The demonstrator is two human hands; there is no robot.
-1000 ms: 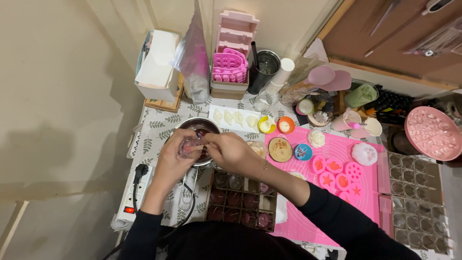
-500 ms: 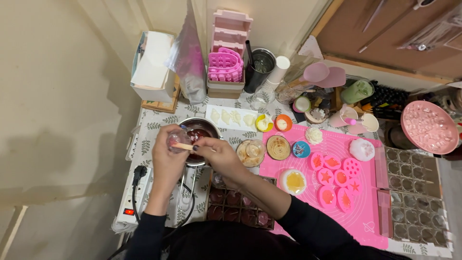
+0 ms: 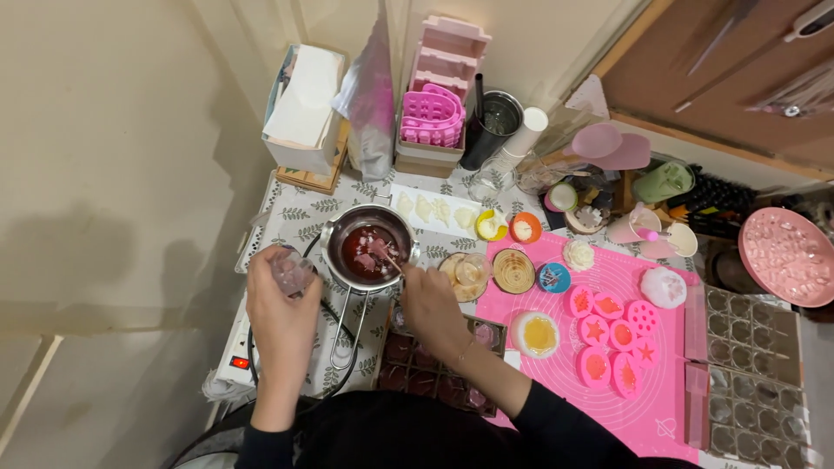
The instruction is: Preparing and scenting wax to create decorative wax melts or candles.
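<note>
Head view, left hand: the left hand (image 3: 280,314) is raised beside the pan, fingers wrapped around a small clear cup (image 3: 290,271) held upright at its fingertips
Head view, right hand: the right hand (image 3: 432,306) is closed on a thin stick (image 3: 393,260) whose far end dips into the pan; the hand sits just right of the pan's rim
Between the hands: a small metal saucepan (image 3: 334,239) holds dark red liquid with pale lumps; its wire handle (image 3: 345,328) runs back toward the person, between the two wrists
Under the right forearm: a dark tray mould (image 3: 434,375) with square cells, partly covered by the black sleeve
Right of the right hand: a pink mat (image 3: 660,382) carrying round pink moulds (image 3: 608,334) with star and flower shapes; a white cup of yellow wax (image 3: 538,333) lies nearest the wrist
Beyond the right hand: a clear dish (image 3: 464,274) and a brown ribbed disc (image 3: 513,270) side by side
Below the left hand: a white power strip (image 3: 234,365) with a red switch, near the table's edge
</note>
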